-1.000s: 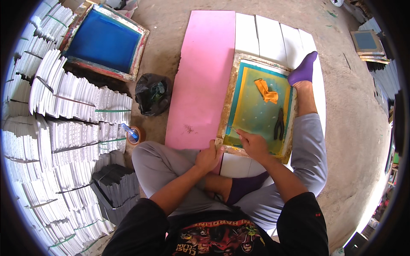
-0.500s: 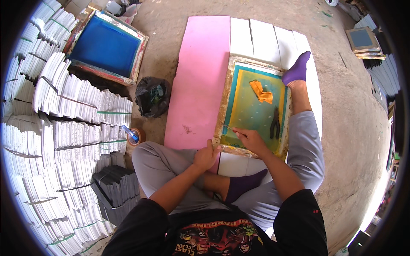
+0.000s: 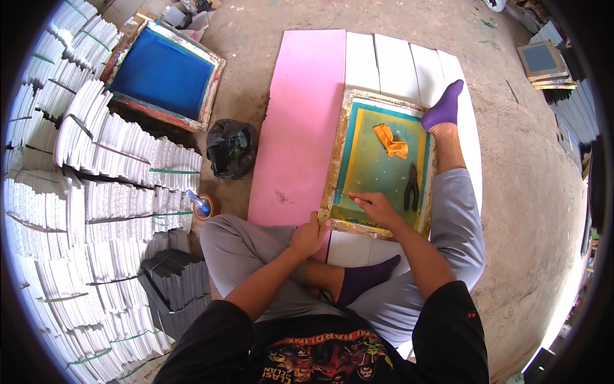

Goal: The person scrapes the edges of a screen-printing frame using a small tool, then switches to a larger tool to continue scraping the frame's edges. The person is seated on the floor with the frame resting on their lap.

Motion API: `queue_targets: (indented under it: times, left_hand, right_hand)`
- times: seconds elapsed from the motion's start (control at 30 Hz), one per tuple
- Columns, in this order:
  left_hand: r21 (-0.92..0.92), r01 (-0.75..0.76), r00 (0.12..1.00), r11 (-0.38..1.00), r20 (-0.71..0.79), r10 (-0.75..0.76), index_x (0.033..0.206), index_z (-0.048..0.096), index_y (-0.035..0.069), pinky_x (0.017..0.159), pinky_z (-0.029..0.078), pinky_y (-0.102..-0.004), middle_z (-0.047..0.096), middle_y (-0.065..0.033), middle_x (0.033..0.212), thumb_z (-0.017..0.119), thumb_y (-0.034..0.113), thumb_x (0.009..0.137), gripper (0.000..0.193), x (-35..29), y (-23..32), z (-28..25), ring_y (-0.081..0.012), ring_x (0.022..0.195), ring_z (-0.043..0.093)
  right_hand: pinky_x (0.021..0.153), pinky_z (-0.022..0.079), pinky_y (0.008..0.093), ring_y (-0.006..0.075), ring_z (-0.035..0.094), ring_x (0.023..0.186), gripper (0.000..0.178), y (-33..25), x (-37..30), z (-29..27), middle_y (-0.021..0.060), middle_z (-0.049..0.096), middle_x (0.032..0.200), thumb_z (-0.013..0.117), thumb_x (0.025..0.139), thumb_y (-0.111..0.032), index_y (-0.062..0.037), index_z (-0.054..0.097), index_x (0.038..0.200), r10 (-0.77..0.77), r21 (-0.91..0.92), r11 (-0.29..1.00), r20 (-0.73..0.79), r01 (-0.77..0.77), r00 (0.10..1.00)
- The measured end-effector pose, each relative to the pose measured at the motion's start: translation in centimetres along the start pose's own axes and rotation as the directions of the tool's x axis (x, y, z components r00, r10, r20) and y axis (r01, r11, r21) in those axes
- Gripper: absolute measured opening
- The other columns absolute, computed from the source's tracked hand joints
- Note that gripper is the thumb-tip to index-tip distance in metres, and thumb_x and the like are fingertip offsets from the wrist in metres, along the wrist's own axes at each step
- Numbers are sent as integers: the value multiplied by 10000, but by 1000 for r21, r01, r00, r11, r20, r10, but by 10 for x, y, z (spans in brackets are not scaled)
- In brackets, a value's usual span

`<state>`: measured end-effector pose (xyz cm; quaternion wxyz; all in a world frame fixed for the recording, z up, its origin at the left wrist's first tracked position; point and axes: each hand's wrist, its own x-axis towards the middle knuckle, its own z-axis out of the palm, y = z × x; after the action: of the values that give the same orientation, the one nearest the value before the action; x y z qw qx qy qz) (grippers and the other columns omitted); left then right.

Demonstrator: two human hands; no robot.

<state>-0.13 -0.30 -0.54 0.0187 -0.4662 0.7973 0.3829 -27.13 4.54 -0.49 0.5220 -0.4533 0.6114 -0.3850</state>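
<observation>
A wooden-framed printing screen [image 3: 335,150] with a yellow-green mesh and teal border lies in front of me, its near end by my folded leg. My left hand [image 3: 309,238] is closed around the frame's near left corner. In my right hand [image 3: 377,210] is a thin tool with a reddish handle, like a small screwdriver [image 3: 350,194]. Its slim metal tip points left, at the inner edge of the frame's left side. On the mesh lie a crumpled orange cloth [image 3: 391,141] and dark-handled pliers [image 3: 410,189], both apart from my hands.
Beneath the screen are a pink board [image 3: 297,121] and white panels [image 3: 393,64]. Left stand a black plastic bag [image 3: 231,150], a brown tape roll [image 3: 212,205] with a blue object, and strapped paper stacks [image 3: 115,198]. A blue screen [image 3: 163,70] rests farther back. My outstretched foot [image 3: 443,109] borders the frame's right.
The whole view has shifted slightly. Both hands keep their places on the frame and tool, and the tool's tip stays at the frame's left side.
</observation>
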Motion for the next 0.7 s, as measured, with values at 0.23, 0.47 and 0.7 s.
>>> queue_targets:
  times: [0.23, 0.47, 0.7]
  left_hand:
    - [-24, 9, 1000, 1000, 0, -9, 1179, 410, 7, 680, 499, -622, 666, -323, 787, 377, 507, 1076, 512, -2, 1, 0, -531, 753, 658]
    - [-3, 20, 1000, 1000, -7, -20, 1197, 414, 7, 667, 513, -620, 674, -315, 787, 366, 544, 1072, 553, -2, -1, 7, -520, 746, 670]
    - [-8, 8, 1000, 1000, 2, -8, 1189, 414, 6, 667, 513, -617, 674, -316, 788, 360, 542, 1073, 551, -1, 0, 2, -515, 742, 671]
  right_hand:
    - [886, 534, 299, 170, 717, 999, 330, -21, -7, -2, 129, 769, 1130, 639, 1023, -199, -54, 685, 1316, -74, -387, 920, -12, 64, 997]
    - [810, 550, 356, 286, 726, 873, 298, -12, -6, -1, 154, 757, 1016, 623, 1015, -259, -144, 724, 1271, -70, -352, 935, -59, 45, 996]
    - [944, 516, 314, 162, 694, 1057, 346, -8, 3, -6, 140, 753, 1205, 631, 1025, -213, 1, 683, 1293, 36, -4, 999, 27, -36, 999]
